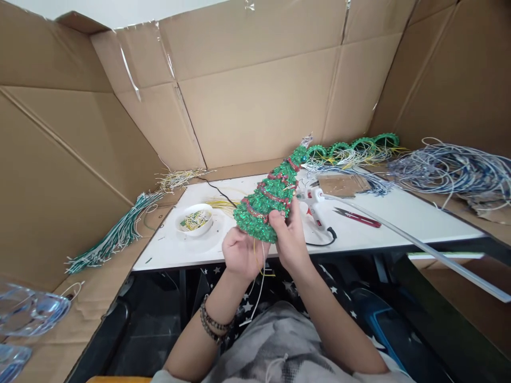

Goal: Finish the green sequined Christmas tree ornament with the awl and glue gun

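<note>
A glittery green Christmas tree ornament (265,199) with red garlands is held up in front of me, tilted so its silvery tip points to the upper right. My right hand (290,234) grips its lower right side, the thumb lying across the front. Under the base is my left hand (244,252), palm turned up and fingers curled behind the tree, so their tips are hidden. Thin white and yellow wires (261,282) hang from the base past my left palm toward my lap.
On the white table (175,252) are a bowl of wire scraps (194,219), a glue gun (317,213) with a long glue stick, and red snips (359,217). Green-white wires (115,234) lie left, coiled wires (459,167) right. Cardboard walls (255,101) surround the table.
</note>
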Motion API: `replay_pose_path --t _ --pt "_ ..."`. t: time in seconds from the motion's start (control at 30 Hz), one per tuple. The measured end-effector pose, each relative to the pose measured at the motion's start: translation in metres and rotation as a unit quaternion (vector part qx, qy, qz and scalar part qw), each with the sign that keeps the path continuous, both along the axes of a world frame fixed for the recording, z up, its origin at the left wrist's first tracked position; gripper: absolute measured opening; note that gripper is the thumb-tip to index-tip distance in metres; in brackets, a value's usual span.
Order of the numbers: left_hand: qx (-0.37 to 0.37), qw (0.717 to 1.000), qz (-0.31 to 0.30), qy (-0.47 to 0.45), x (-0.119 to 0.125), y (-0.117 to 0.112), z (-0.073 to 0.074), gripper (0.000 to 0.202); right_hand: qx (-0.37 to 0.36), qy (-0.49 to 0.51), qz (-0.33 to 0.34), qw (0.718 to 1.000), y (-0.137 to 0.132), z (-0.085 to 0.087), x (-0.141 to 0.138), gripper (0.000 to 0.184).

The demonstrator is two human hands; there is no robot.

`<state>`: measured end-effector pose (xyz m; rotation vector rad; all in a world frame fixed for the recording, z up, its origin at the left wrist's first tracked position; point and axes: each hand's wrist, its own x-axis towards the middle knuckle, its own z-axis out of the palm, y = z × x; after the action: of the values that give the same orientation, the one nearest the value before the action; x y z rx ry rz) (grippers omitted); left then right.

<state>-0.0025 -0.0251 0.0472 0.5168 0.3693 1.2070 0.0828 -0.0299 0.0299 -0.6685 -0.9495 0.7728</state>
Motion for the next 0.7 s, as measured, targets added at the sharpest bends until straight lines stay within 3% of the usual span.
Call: replay_pose_path --t 0.23,0.5,0.7 --pt "0.074 0.996 0.024 0.041 0.02 0.004 -0.003 0.02 0.017 -0.02 -0.033 0.999 -0.003 0.002 0.005 0.067" --pt "0.102 0.992 0.009 0.076 0.018 0.011 -0.01 0.045 0.022 -0.046 -0.028 0.998 -0.006 0.007 0.005 0.071" --pt "0.097 0.99 0.029 0.098 0.018 0.012 -0.012 0.036 0.035 -0.083 -0.047 0.995 -0.009 0.008 0.003 0.069"
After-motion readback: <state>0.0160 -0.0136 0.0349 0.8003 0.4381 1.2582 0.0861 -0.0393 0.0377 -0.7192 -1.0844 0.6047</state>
